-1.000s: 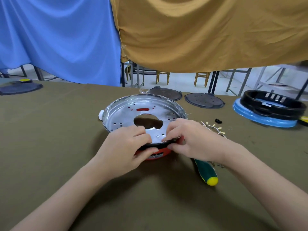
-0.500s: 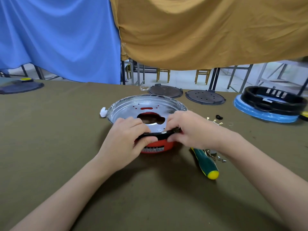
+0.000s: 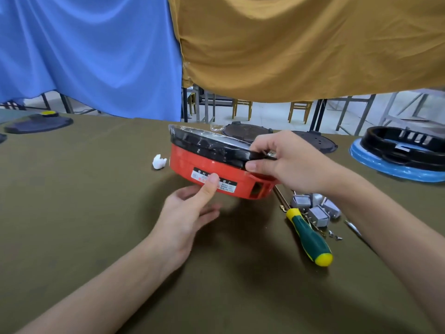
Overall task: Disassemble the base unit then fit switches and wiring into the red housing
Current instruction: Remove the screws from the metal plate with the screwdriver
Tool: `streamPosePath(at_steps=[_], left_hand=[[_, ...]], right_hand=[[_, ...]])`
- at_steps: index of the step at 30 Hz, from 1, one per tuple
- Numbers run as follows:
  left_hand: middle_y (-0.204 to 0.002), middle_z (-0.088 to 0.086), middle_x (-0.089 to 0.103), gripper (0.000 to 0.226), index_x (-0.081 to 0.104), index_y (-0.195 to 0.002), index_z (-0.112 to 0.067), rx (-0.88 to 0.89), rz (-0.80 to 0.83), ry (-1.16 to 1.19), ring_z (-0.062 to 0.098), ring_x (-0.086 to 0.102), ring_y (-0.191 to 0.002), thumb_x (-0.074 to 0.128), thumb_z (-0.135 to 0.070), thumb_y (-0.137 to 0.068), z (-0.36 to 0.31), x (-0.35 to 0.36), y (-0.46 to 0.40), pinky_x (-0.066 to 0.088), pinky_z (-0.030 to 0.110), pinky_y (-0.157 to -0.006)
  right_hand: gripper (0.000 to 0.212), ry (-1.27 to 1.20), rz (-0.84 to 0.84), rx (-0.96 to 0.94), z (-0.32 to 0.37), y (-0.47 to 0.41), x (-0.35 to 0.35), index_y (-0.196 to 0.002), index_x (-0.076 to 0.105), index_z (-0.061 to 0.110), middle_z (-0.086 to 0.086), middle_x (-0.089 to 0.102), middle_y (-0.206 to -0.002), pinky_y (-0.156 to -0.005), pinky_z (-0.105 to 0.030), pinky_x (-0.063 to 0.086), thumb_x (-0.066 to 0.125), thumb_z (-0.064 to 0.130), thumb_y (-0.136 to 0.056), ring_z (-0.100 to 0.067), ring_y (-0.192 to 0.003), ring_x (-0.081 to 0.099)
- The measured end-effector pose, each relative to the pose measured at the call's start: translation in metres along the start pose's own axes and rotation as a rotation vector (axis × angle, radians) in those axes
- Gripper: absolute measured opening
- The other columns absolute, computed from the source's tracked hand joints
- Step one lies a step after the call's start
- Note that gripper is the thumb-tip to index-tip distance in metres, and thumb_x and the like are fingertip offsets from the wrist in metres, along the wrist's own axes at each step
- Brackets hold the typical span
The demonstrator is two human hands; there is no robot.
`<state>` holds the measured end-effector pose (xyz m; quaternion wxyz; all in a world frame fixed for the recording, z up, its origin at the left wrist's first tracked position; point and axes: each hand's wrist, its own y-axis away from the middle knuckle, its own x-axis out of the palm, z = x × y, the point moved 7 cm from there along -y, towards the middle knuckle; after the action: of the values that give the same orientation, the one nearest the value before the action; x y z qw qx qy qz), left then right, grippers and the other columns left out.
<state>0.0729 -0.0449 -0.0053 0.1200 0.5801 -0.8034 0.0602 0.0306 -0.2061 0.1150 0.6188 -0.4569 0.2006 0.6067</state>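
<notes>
Above the olive-green cloth counter (image 3: 72,213), a round red plastic housing (image 3: 214,175) with a black rim ring (image 3: 209,145) on top is held tilted, its near-right edge lifted clear of the cloth. The right hand (image 3: 289,162) is closed on the right end of the black ring, thumb pressed against the ring's side and fingers curled over its top. The left hand (image 3: 190,210) is mostly open, palm up, fingers reaching under the housing while its thumb tip presses on the printed label (image 3: 214,180) on the red wall. Just left of the housing lies a small white crumpled scrap (image 3: 159,162). To the right of the housing, near the right wrist, a green-handled screwdriver with a yellow cap (image 3: 310,237) rests on the cloth beside a cluster of small grey metal switch blocks (image 3: 315,208). Farther back sit two dark round plates (image 3: 245,132), and at far right a black ring stands on a blue disc (image 3: 395,165).
</notes>
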Motion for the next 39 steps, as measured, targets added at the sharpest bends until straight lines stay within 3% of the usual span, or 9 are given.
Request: streamPosePath(at_steps=[1,3,8,12,17,23,31,35,39], left_hand=[[-0.115,0.008,0.074,0.060,0.066,-0.118,-0.008,0.020,0.098,0.068,0.025,0.071,-0.104,0.078,-0.047,-0.074,0.000,0.010,0.001,0.059,0.026,-0.078],[-0.112,0.013,0.074,0.039,0.069,-0.111,-0.008,0.068,0.209,0.146,0.027,0.071,-0.106,0.071,-0.032,-0.081,-0.004,0.022,0.003,0.058,0.027,-0.080],[-0.112,0.013,0.074,0.022,0.075,-0.103,-0.011,0.081,0.276,0.225,0.024,0.071,-0.105,0.069,-0.022,-0.084,-0.003,0.024,0.004,0.057,0.028,-0.084],[-0.112,0.013,0.074,0.022,0.076,-0.102,-0.009,0.071,0.293,0.265,0.022,0.071,-0.106,0.069,-0.017,-0.083,-0.003,0.025,0.007,0.057,0.026,-0.084],[-0.109,0.013,0.074,0.024,0.075,-0.102,-0.006,0.057,0.285,0.296,0.021,0.072,-0.101,0.068,-0.015,-0.081,-0.003,0.025,0.008,0.057,0.025,-0.081],[-0.111,0.014,0.074,0.024,0.074,-0.104,-0.006,0.054,0.253,0.318,0.020,0.072,-0.102,0.068,-0.015,-0.083,-0.004,0.022,0.009,0.057,0.023,-0.079],[-0.109,0.013,0.075,0.027,0.074,-0.103,-0.006,0.002,0.201,0.341,0.018,0.074,-0.097,0.069,-0.019,-0.080,-0.003,0.019,0.007,0.058,0.022,-0.072],[-0.109,0.013,0.075,0.033,0.069,-0.110,-0.002,-0.051,0.200,0.364,0.018,0.074,-0.096,0.068,-0.018,-0.081,0.003,0.020,0.006,0.059,0.022,-0.072],[-0.110,0.017,0.074,0.030,0.064,-0.115,0.003,-0.154,0.212,0.200,0.027,0.073,-0.099,0.063,-0.016,-0.092,0.009,0.015,0.003,0.060,0.024,-0.075]], right_hand=[[0.015,-0.025,-0.003,0.007,0.001,0.000,0.000,-0.077,0.066,0.020,-0.003,0.067,-0.080,-0.075,-0.038,0.053,0.066,0.020,-0.092,-0.019,-0.076,0.062],[0.016,-0.082,0.004,0.018,0.003,0.000,-0.002,-0.077,0.067,0.020,-0.004,0.067,-0.081,-0.076,-0.044,0.055,0.066,0.019,-0.092,-0.022,-0.077,0.064],[0.017,-0.027,0.025,0.007,0.009,0.000,0.002,-0.076,0.065,0.023,0.000,0.066,-0.081,-0.077,-0.042,0.054,0.065,0.020,-0.093,-0.018,-0.077,0.062],[0.018,0.000,0.042,0.016,0.011,0.001,0.002,-0.077,0.064,0.025,0.004,0.064,-0.082,-0.071,-0.037,0.055,0.063,0.022,-0.094,-0.012,-0.075,0.062],[0.016,0.069,0.035,0.001,0.013,0.003,0.003,-0.077,0.066,0.020,-0.001,0.065,-0.081,-0.070,-0.035,0.046,0.064,0.025,-0.093,-0.017,-0.074,0.059],[0.023,0.080,-0.003,0.002,0.016,0.006,0.005,-0.070,0.060,0.034,0.008,0.062,-0.079,-0.074,-0.040,0.051,0.067,0.029,-0.091,-0.012,-0.076,0.059],[0.015,0.069,0.008,-0.008,0.022,0.010,0.009,-0.074,0.064,0.036,0.012,0.063,-0.082,-0.071,-0.038,0.055,0.068,0.035,-0.089,-0.008,-0.076,0.061],[0.003,0.124,0.045,-0.015,0.019,0.012,0.015,-0.088,0.069,0.031,0.016,0.062,-0.088,-0.076,-0.032,0.051,0.068,0.031,-0.090,-0.005,-0.084,0.058],[0.012,0.210,0.150,-0.012,0.015,0.017,0.032,-0.089,0.066,0.026,0.014,0.057,-0.088,-0.072,-0.027,0.043,0.057,0.026,-0.097,-0.003,-0.082,0.053]])
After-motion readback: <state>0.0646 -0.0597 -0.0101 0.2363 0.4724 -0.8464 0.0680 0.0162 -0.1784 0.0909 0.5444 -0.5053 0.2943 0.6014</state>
